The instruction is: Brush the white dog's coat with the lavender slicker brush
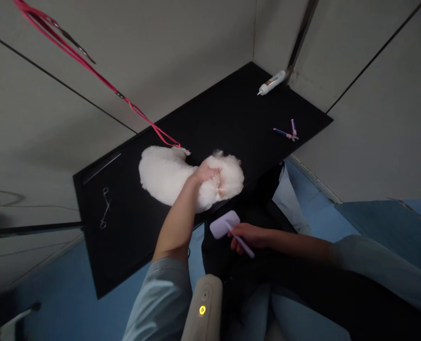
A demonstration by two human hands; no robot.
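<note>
A fluffy white dog [164, 175] lies curled on the black tabletop [224, 113], its head end near the table's front edge. My left hand [208, 173] grips the fur about its head and neck; the fingertips are partly sunk in the coat. Lower right, just off the table's edge, my right hand [249, 235] is closed round the handle of a lavender slicker brush [224, 225]. The brush head points toward the dog without touching it, its back facing up. A pink grooming loop [142, 113] runs down from the upper left to the dog's back.
Curved scissors [106, 208] and a metal comb [102, 168] lie at the table's left end. Nail clippers [288, 135] and a white nozzle bottle [271, 84] lie at the right. A beige device [203, 308] with a yellow light stands close before me. Walls border the table behind.
</note>
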